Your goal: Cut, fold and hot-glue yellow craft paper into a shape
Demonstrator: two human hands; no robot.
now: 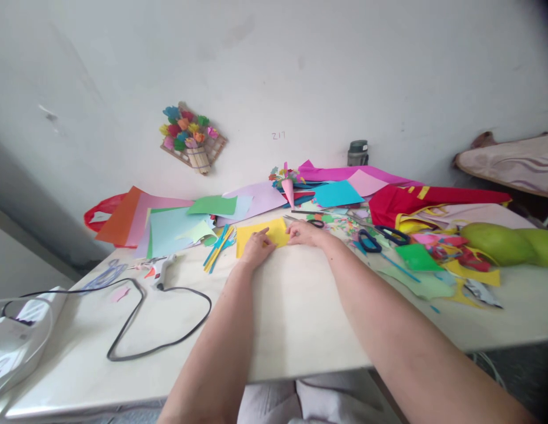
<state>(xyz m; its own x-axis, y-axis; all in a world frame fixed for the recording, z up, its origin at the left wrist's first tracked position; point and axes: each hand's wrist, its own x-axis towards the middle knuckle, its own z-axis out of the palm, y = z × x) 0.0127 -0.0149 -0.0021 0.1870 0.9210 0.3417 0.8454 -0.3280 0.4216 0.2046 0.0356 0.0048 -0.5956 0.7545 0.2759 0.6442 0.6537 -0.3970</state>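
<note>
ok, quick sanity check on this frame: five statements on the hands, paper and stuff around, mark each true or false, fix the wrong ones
1. The left hand is on the yellow paper. True.
2. The glue gun is held in the right hand. False: the glue gun lies on the table, to the left of both hands.
3. Blue and yellow strips lie to the left of the yellow paper. True.
4. The dark bottle lies on its side. False: the bottle stands upright by the wall.
5. The right hand is at the right edge of the yellow paper. True.
</note>
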